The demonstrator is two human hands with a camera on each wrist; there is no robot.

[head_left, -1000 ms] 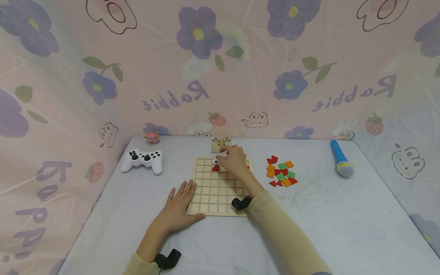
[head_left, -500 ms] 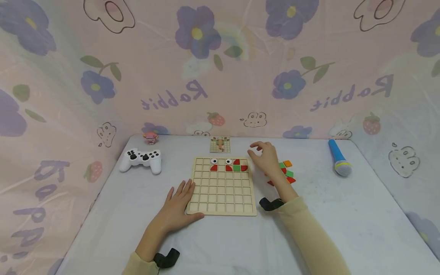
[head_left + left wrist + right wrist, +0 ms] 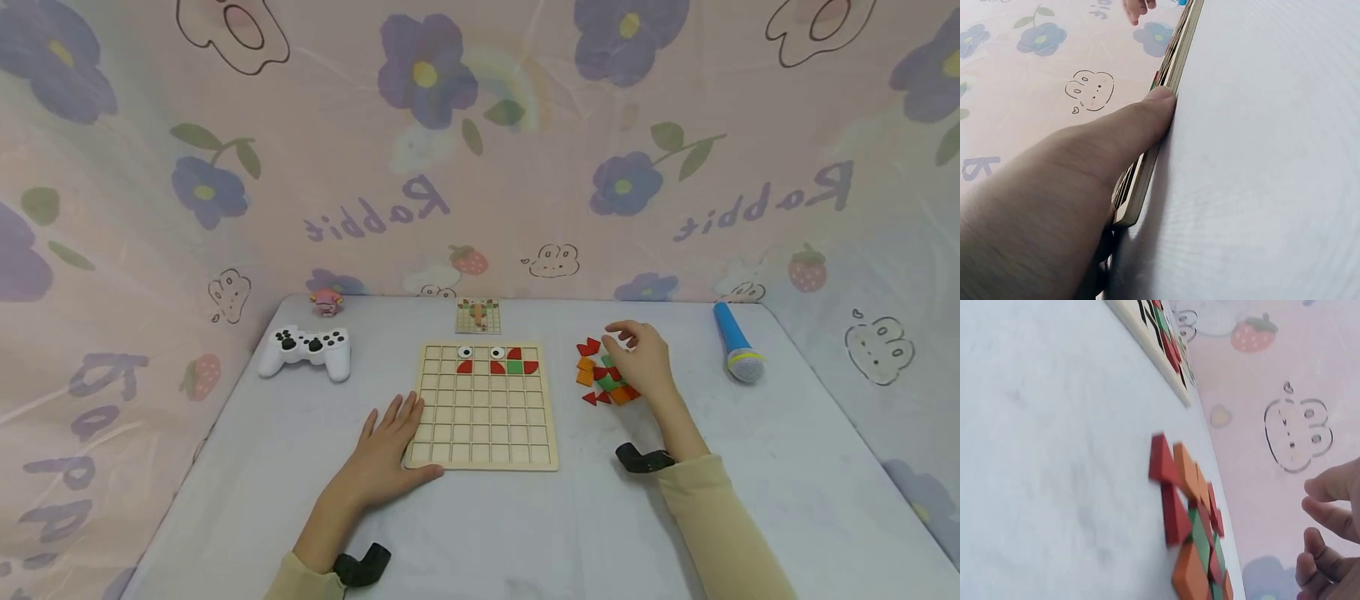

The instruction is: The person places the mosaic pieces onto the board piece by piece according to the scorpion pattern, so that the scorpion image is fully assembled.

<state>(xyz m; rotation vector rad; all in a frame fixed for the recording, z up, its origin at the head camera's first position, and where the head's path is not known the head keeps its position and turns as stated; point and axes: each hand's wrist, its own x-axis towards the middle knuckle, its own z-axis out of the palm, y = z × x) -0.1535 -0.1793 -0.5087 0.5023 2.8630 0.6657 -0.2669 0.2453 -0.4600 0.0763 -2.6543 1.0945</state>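
Note:
My left hand (image 3: 386,454) rests at the near left corner of a wooden grid board (image 3: 480,417), fingers spread along its left side. The left thumb (image 3: 1141,119) lies along the near edge in the left wrist view. In the board's far rows sit two round eye tiles (image 3: 466,352), several red curved tiles (image 3: 531,367) and a green square tile (image 3: 514,367). Over the right part of a loose group of red, orange and green tiles (image 3: 584,377) hovers my right hand (image 3: 647,360). Its fingers are loosely bent, with no tile between them; the right wrist view shows thumb and index fingertips apart.
Beyond the board lies a small pattern card (image 3: 477,317). A white game controller (image 3: 306,352) and a pink figurine (image 3: 327,302) are at the far left. On the right is a blue toy microphone (image 3: 737,342). A printed curtain (image 3: 480,167) rises behind the table.
My right hand has moved right, from the board's far rows to above the loose tiles. The tiles on the board came into full view. My left hand has stayed in place.

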